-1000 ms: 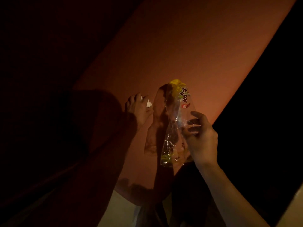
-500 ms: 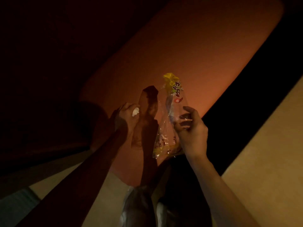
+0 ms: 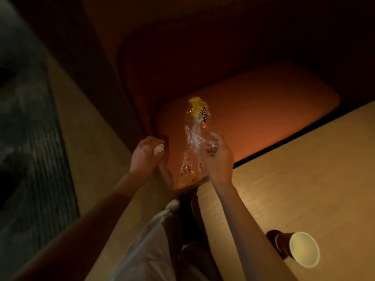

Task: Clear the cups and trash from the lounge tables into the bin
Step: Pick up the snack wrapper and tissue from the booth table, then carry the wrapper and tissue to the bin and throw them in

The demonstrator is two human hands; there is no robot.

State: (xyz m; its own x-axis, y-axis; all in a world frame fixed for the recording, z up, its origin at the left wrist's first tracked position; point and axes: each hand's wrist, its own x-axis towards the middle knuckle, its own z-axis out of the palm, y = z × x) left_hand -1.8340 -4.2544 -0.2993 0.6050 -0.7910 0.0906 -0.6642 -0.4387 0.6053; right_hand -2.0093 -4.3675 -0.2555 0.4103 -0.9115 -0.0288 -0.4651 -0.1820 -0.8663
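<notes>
At frame centre, over the orange seat cushion (image 3: 263, 118), right hand (image 3: 218, 159) pinched a clear crinkly yellow-printed snack wrapper (image 3: 194, 142) upright, left hand (image 3: 145, 155) fisted around a white crumpled tissue (image 3: 158, 149), probably gathering trash for binning; tan paper cup (image 3: 300, 249) stood lower right on the table.

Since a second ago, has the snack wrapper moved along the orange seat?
Yes. The snack wrapper now hangs over the orange seat corner nearest the wooden table.

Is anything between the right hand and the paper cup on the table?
Nothing visible on the table lies between the right hand and the cup; that stretch is bare. But the hand already holds a wrapper, and the left hand holds a crumpled tissue. No bin is in view.
</notes>
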